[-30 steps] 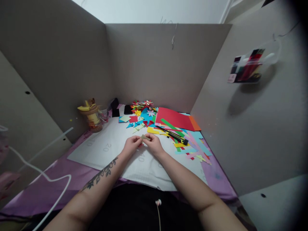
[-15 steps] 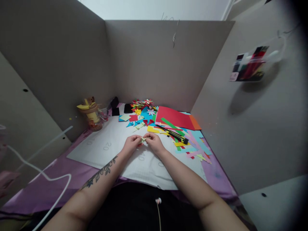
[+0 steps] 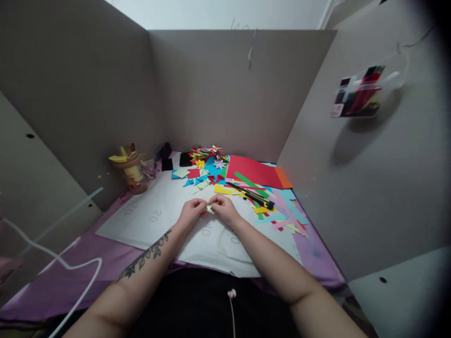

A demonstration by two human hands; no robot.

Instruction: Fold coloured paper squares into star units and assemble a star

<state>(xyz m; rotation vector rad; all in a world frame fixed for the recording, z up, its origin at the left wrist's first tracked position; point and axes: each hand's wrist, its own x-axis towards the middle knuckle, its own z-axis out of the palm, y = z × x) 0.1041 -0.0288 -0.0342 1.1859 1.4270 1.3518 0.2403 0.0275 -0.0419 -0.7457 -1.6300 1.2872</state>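
A small pale yellow-green piece of folded paper (image 3: 209, 208) is pinched between my two hands, over a white sheet (image 3: 141, 225) with printed numbers. My left hand (image 3: 192, 209) grips its left side, thumb and fingers pressed together. On the other side my right hand (image 3: 222, 208) is closed on the paper with bent fingers. Most of the piece is hidden behind the fingertips. Just beyond the hands lie small folded paper pieces in blue, red and pale green, next to a yellow strip (image 3: 222, 189). A black and yellow utility knife (image 3: 259, 198) rests on cut strips to the right.
Red paper sheets (image 3: 252, 170) and a heap of folded paper stars (image 3: 206, 152) are at the back. A yellow, brown-rimmed cup (image 3: 128, 171) stands at the left. Grey panels (image 3: 225, 98) enclose the table, and a clear holder (image 3: 359, 96) hangs on the right one.
Both hands keep hold of the paper piece, with their fingers slightly shifted around it. The whole view has moved slightly, so things appear a little further left.
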